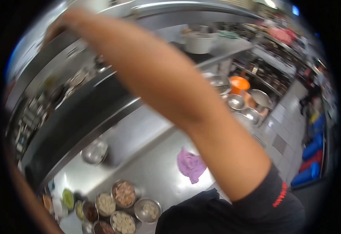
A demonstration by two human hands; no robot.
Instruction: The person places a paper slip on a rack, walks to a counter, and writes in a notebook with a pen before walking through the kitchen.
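Observation:
My right arm stretches across the view from the lower right to the upper left. At its end my right hand (pixel 63 24) is raised to the edge of a high metal shelf (pixel 42 64); its fingers are smeared and partly hidden, so what it touches cannot be made out. Along the lower left edge rises my left forearm (pixel 32 199), its hand out of sight. Below my arms, on the steel counter (pixel 147 156), stand several metal bowls of food, among them one with pinkish pieces (pixel 124 194) and one with pale slices (pixel 123 222).
A crumpled purple cloth (pixel 191 165) lies on the counter, and a metal bowl (pixel 95 151) stands near the shelf unit. Further off are a white tub (pixel 198 42), an orange container (pixel 239 84), stacked metal bowls (pixel 236 102) and a tiled aisle (pixel 281 121) with blue items (pixel 311 147) beside it.

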